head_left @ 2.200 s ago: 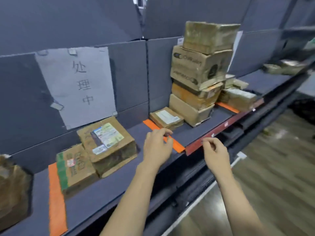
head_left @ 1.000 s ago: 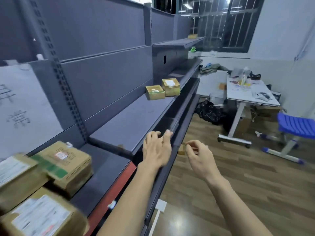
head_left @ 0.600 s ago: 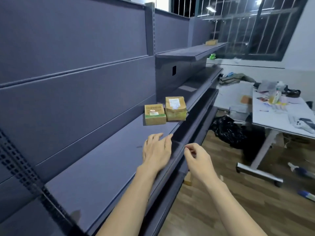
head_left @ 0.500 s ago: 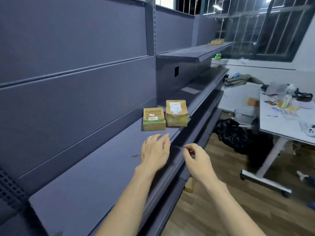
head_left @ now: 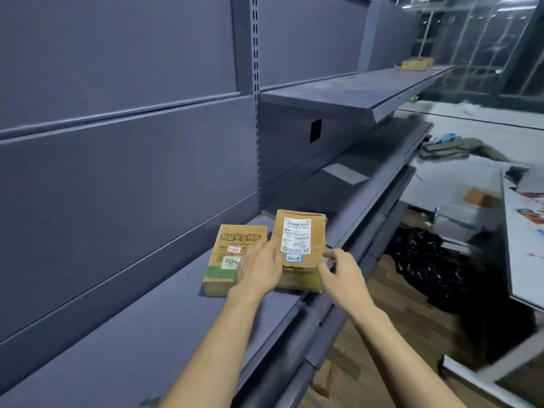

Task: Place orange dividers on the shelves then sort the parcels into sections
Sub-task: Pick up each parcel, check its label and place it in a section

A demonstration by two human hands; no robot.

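The parcels, two small brown boxes, sit side by side on the grey shelf [head_left: 147, 334], and both hands are reaching for them. The left hand [head_left: 259, 270] lies with its fingers straight and close together, over the gap between the two boxes, and it seems to touch the near edge of the box with the white label [head_left: 300, 248]. It holds nothing. The right hand [head_left: 343, 273] hangs just beside the right side of that same box, with its fingers loosely bent and a little spread, and it holds nothing too. It is hard to tell if it touches the box yet. The box with the green band [head_left: 226, 260] sits to the left, touching or almost touching the other one. No orange divider shows on this part of the shelf. Farther out, one more little box [head_left: 415, 63] sits alone at the far end of the higher shelf [head_left: 353, 89]. Off to the right are a white table [head_left: 521, 245] and a black bag [head_left: 424, 260] on the wooden floor. This looks like the sorting step, at the very start of a pick-up. Next, the two hands likely need to close on the sides of the labelled box, lift it straight up, and keep from bumping its neighbour.
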